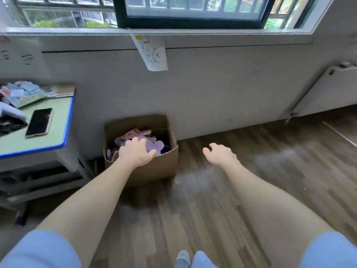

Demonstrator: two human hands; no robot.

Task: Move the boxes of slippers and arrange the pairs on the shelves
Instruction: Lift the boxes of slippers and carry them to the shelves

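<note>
The cardboard box (161,168) of slippers sits on the wood floor (260,171). Inside it, the left hand (135,151) lies on a purple slipper (157,146), fingers bent; whether it grips, I cannot tell. Right of the box the right hand (220,153) hovers, fingers loosely spread. Left of the box stands a desk (48,141).

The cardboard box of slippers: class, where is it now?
The cardboard box stands on the floor left of centre in the head view, against the wall below the window, just right of the green desk, under the left hand.
</note>
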